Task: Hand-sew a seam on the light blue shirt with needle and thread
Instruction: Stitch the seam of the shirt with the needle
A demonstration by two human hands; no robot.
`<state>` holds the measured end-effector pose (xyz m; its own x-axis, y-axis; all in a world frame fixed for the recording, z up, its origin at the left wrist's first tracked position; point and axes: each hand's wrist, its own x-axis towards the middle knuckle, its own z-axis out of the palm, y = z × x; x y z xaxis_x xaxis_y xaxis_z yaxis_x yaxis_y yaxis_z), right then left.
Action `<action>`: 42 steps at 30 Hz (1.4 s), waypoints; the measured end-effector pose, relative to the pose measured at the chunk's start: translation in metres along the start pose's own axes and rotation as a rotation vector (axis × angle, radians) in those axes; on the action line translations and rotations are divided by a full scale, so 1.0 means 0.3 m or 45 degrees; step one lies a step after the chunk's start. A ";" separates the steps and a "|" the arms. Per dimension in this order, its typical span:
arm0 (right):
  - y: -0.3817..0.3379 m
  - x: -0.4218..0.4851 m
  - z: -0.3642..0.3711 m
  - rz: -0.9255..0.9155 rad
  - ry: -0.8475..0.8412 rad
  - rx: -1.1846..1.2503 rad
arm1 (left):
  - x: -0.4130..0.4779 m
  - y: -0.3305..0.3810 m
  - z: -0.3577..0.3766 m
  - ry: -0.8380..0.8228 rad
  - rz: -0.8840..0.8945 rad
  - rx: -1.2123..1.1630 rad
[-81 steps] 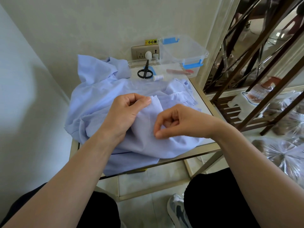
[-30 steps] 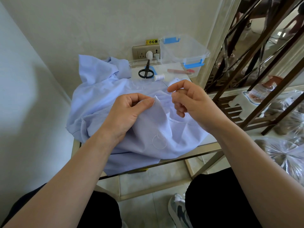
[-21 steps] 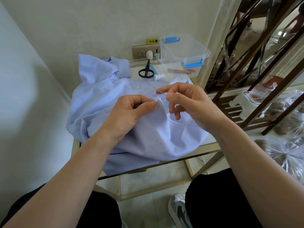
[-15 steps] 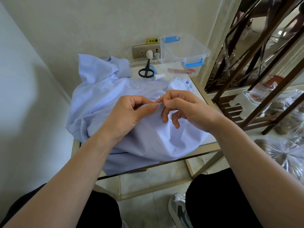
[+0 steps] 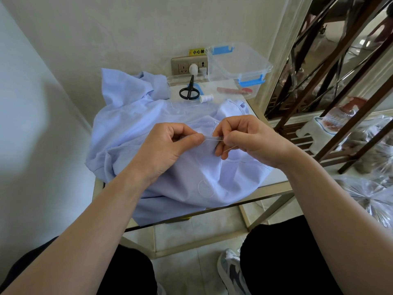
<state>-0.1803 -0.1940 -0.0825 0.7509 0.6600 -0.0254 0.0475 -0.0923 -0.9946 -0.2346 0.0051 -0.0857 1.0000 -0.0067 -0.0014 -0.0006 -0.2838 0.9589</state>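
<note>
- Yellow sticker [image 5: 196,51] on the wall above the socket [image 5: 188,66] reads "小心触"; the rest is hidden behind the clear plastic box [image 5: 238,62] with blue latches
- Light blue shirt [image 5: 148,128] lies bunched over most of the small table [image 5: 274,189]; its lower part hangs over the table's near edge
- Left hand [image 5: 165,147] pinches a fold of the shirt between thumb and curled fingers
- Right hand [image 5: 253,139] grips the needle [image 5: 212,140] between thumb and forefinger; the needle lies level, its tip at the left thumb
- White thread [image 5: 205,188] lies looped on the cloth below the hands
- Black scissors [image 5: 190,90] and a white spool [image 5: 206,98] lie at the table's far edge, just beyond the shirt
- Bare tabletop shows only along the right edge; the wall stands close on the left, a dark metal rack [image 5: 331,86] close on the right
</note>
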 end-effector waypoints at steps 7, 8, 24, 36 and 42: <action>0.003 0.004 0.003 0.006 0.046 -0.057 | 0.000 0.001 0.004 0.005 0.038 0.011; 0.003 0.003 0.002 0.009 0.048 -0.064 | 0.000 0.000 0.005 0.004 0.040 0.012; -0.002 -0.001 0.005 0.016 0.047 -0.134 | 0.003 -0.009 0.006 0.023 0.051 0.009; -0.010 -0.007 0.022 0.035 0.075 -0.303 | 0.002 -0.011 0.004 0.017 0.075 0.044; -0.010 -0.009 0.018 -0.013 0.104 -0.228 | 0.005 -0.009 -0.001 -0.004 0.039 0.014</action>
<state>-0.1861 -0.1916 -0.0800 0.8005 0.5993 -0.0003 0.1660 -0.2221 -0.9608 -0.2330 0.0061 -0.0881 0.9995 -0.0183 0.0268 -0.0310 -0.2939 0.9553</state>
